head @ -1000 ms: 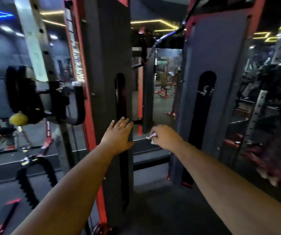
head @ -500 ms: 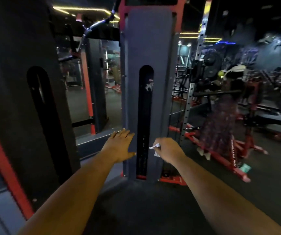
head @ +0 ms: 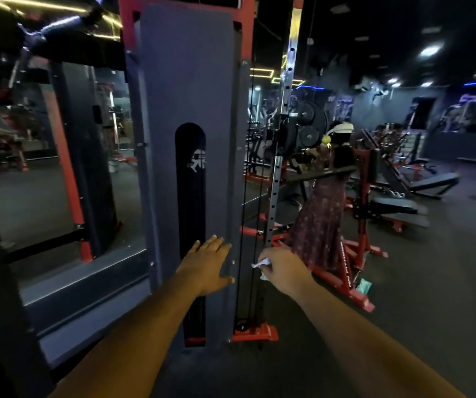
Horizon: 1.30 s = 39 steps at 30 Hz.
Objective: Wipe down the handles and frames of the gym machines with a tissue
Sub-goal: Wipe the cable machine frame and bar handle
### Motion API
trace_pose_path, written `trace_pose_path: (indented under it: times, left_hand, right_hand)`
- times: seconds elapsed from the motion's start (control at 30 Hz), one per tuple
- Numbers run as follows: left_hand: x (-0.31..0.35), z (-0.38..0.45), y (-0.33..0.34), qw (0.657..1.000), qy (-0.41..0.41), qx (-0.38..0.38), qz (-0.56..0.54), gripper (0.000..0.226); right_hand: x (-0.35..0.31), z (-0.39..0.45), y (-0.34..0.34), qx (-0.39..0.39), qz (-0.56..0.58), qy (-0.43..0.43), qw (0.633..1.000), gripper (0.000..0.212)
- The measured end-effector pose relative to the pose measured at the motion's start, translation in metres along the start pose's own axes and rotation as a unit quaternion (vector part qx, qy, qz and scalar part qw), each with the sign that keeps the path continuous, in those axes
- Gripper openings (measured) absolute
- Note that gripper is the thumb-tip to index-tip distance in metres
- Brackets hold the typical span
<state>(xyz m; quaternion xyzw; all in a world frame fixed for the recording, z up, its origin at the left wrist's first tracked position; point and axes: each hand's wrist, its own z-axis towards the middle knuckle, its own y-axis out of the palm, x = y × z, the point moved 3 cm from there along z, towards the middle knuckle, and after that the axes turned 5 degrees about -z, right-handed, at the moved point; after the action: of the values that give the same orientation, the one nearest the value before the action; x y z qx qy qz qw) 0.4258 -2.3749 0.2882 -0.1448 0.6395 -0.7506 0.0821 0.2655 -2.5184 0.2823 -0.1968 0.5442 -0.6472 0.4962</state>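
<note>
Dim and lit mostly by yellow and blue ceiling strips, the gym stretched back over a dark rubber floor (head: 403,326) crowded with red-framed benches and racks. Nearest stood the tall grey steel shroud panel (head: 185,81) of a cable machine, bolted into a red frame (head: 126,27), with a long black round-topped slot (head: 190,225) down its middle. Along the panel's right edge ran thin black cables (head: 248,196) down to a pulley at the red base foot (head: 255,333).

That panel looked rigid, fixed and smooth, so it should take firm wiping pressure without shifting; the cables seemed more likely to flex and snag a thin sheet. The left hand (head: 206,265) lay flat with straight fingers against the panel's lower right part, near its edge, bracing rather than grasping. The right hand (head: 284,270) hung just beside the cables, curled around a small crumpled white tissue (head: 260,264), only a corner of which poked out past the thumb. The tissue appeared light, soft and easily torn or shredded on bolt heads; it was probably best kept bunched in the fingertips as held.

Most of the tissue was hidden inside the fist, so its size and condition could not be judged. Whether it touched the cables was unclear. The panel's top was cut off, the slot's interior was too dark to read, and a figure in a patterned dress (head: 317,225) by the rack was blurred.
</note>
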Motion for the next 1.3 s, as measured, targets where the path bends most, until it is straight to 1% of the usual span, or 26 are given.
trace_pose_path:
  times: [0.2,0.3,0.37,0.47,0.57,0.63,0.8,0.93,1.07,1.13,1.2,1.23,1.3]
  left_hand:
    - [-0.013,0.097,0.004,0.999,0.045,0.001,-0.010,0.096]
    - [-0.012,0.141,0.014,0.998,0.060,-0.002,0.008,0.096]
    - [-0.012,0.175,0.018,0.998,0.065,0.000,0.021,0.096]
    - [-0.010,0.225,0.014,0.997,0.067,0.026,0.038,0.096]
    - [-0.008,0.275,0.011,0.997,0.049,0.055,0.039,0.096]
    - [-0.009,0.304,0.007,0.996,0.043,0.056,0.057,0.096]
    - [-0.020,0.367,-0.016,0.989,0.041,0.101,0.102,0.096]
    - [-0.046,0.416,-0.038,0.984,0.031,0.133,0.118,0.095]
    - [-0.078,0.462,-0.063,0.975,0.036,0.171,0.133,0.093]
    - [-0.092,0.485,-0.077,0.970,0.048,0.190,0.146,0.092]
    - [-0.109,0.510,-0.089,0.963,0.062,0.213,0.154,0.092]
    - [-0.118,0.523,-0.096,0.960,0.069,0.223,0.157,0.092]
    - [-0.132,0.548,-0.107,0.954,0.085,0.234,0.169,0.091]
  right_hand:
    - [0.044,0.066,-0.010,0.056,0.032,0.017,0.998,0.016]
    - [0.076,0.096,-0.007,0.102,0.066,0.040,0.992,0.019]
    - [0.101,0.121,-0.007,0.143,0.095,0.051,0.984,0.020]
    - [0.135,0.160,-0.009,0.187,0.146,0.050,0.970,0.021]
    - [0.166,0.200,-0.016,0.238,0.203,0.043,0.949,0.022]
    - [0.181,0.228,-0.023,0.263,0.230,0.029,0.937,0.023]
    - [0.211,0.307,-0.050,0.335,0.254,0.015,0.907,0.028]
    - [0.224,0.365,-0.070,0.385,0.272,0.015,0.882,0.029]
    - [0.230,0.420,-0.085,0.426,0.230,-0.008,0.875,0.034]
    - [0.230,0.447,-0.094,0.443,0.213,0.017,0.871,0.038]
    - [0.232,0.474,-0.103,0.468,0.200,0.057,0.859,0.042]
    - [0.235,0.490,-0.105,0.472,0.196,0.080,0.856,0.044]
    - [0.239,0.517,-0.106,0.448,0.187,0.125,0.865,0.046]
